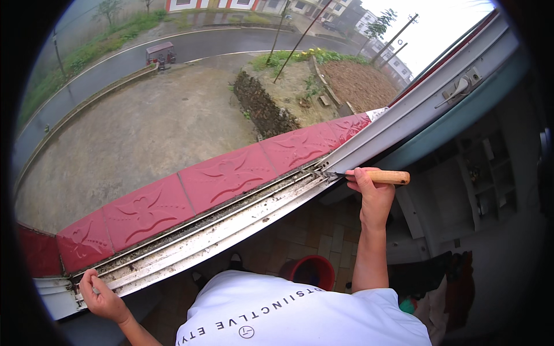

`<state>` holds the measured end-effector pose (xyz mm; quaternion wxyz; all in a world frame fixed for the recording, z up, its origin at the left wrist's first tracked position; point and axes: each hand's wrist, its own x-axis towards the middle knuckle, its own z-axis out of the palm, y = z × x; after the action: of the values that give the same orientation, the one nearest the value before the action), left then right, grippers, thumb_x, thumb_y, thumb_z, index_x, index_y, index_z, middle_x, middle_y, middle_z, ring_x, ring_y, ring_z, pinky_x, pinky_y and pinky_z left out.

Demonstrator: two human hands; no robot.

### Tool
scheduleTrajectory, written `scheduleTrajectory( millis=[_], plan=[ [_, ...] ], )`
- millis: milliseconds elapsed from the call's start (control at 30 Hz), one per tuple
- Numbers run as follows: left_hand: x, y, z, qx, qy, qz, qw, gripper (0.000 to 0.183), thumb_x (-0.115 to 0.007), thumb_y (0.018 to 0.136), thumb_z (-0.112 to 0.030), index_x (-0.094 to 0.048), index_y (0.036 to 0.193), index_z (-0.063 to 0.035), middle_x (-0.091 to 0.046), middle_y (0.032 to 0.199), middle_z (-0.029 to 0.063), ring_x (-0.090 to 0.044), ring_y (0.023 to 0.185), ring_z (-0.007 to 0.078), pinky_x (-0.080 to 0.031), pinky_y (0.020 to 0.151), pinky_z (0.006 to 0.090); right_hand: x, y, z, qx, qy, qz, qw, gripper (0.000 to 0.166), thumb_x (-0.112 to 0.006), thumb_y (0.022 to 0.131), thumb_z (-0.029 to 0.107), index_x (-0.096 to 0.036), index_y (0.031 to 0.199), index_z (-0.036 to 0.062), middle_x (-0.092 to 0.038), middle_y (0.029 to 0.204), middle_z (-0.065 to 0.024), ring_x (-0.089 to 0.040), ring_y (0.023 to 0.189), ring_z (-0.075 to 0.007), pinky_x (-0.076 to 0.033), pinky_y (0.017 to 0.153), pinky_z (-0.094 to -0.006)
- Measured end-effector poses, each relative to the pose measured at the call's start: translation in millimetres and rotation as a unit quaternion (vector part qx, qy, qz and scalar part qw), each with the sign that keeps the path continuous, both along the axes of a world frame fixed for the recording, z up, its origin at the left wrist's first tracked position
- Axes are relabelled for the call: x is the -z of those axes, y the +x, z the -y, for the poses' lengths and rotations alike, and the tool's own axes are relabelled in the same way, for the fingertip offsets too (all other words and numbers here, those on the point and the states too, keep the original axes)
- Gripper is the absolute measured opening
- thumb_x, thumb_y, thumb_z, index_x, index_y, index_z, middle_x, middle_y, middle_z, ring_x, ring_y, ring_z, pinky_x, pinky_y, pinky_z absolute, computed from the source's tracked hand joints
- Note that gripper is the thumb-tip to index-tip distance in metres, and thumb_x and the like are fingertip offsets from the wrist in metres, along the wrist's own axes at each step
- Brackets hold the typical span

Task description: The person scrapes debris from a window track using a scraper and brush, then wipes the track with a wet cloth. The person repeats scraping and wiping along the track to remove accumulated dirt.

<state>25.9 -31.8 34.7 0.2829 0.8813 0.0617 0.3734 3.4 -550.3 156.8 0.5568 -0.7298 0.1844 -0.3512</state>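
Note:
My right hand (373,194) grips a wooden-handled tool (389,177) with a narrow dark metal blade, perhaps a knife or scraper. Its blade points left into the grooves of a white sliding-window track (203,242), close to the upright sash frame (415,104). Dark dirt and loose specks line the grooves and speckle the white ledge. At the track's far left end, my left hand (98,297) rests with fingers curled and nothing visible in them. The blade's tip is hard to make out against the dirty groove.
Red relief tiles (229,171) form the outer sill, above a concrete yard (143,142). A latch handle (461,88) sticks out from the sash frame. Indoors, a red bucket (318,270) stands on the tiled floor near my feet, with shelves (489,181) to the right.

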Motion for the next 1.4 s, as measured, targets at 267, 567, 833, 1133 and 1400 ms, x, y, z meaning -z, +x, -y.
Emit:
scheduleTrajectory(
  millis=[267,567,833,1133,1400],
  plan=[
    [0.4,1.5,0.2,0.004,-0.006,0.0,1.0,0.013,-0.049,0.089,0.001,-0.06,0.093,0.005,-0.059,0.085,0.0094,-0.055,0.078,0.0209,-0.044,0.074,0.0304,19.5,-0.1,20.9,0.039,-0.11,-0.039,0.992,0.015,-0.07,0.085,0.013,-0.065,0.089,-0.001,-0.067,0.081,-0.0073,-0.066,0.072,-0.0142,-0.054,0.061,-0.0241],
    [4.6,-1.1,-4.6,-0.001,-0.011,-0.008,1.0,0.013,-0.049,0.09,0.001,-0.061,0.094,0.0051,-0.06,0.087,0.009,-0.055,0.08,0.0199,-0.044,0.076,0.0302,1.6,21.3,9.8,0.011,0.057,-0.059,0.997,0.027,-0.07,0.086,0.022,-0.063,0.093,-0.0028,-0.064,0.075,-0.0081,-0.065,0.058,-0.0177,-0.054,0.048,-0.0249],
    [7.5,-3.7,-9.5,0.005,-0.009,-0.016,1.0,0.014,-0.049,0.093,-0.001,-0.061,0.097,0.0048,-0.06,0.089,0.0072,-0.055,0.084,0.0174,-0.044,0.081,0.0282,-1.7,24.0,5.6,0.019,0.036,-0.005,0.999,0.019,-0.07,0.086,0.015,-0.065,0.088,-0.0033,-0.066,0.078,-0.0078,-0.063,0.064,-0.013,-0.054,0.059,-0.0241],
    [8.3,-4.0,-11.2,0.002,-0.011,-0.024,1.0,0.015,-0.048,0.094,-0.001,-0.06,0.098,0.0049,-0.06,0.091,0.0075,-0.056,0.085,0.0173,-0.044,0.082,0.0282,4.9,27.6,18.0,-0.035,-0.074,-0.079,0.994,0.016,-0.066,0.087,0.012,-0.064,0.091,-0.003,-0.068,0.081,-0.0111,-0.067,0.072,-0.0154,-0.055,0.065,-0.0256],
    [9.5,-6.5,-10.8,-0.014,-0.033,-0.03,0.999,0.014,-0.046,0.092,0.004,-0.059,0.096,0.0074,-0.06,0.092,0.0092,-0.055,0.085,0.0183,-0.044,0.081,0.0294,2.6,34.7,17.5,-0.008,0.004,-0.102,0.995,0.021,-0.068,0.087,0.016,-0.063,0.093,-0.0038,-0.066,0.082,-0.0086,-0.064,0.067,-0.0137,-0.055,0.058,-0.0247]
  ],
)
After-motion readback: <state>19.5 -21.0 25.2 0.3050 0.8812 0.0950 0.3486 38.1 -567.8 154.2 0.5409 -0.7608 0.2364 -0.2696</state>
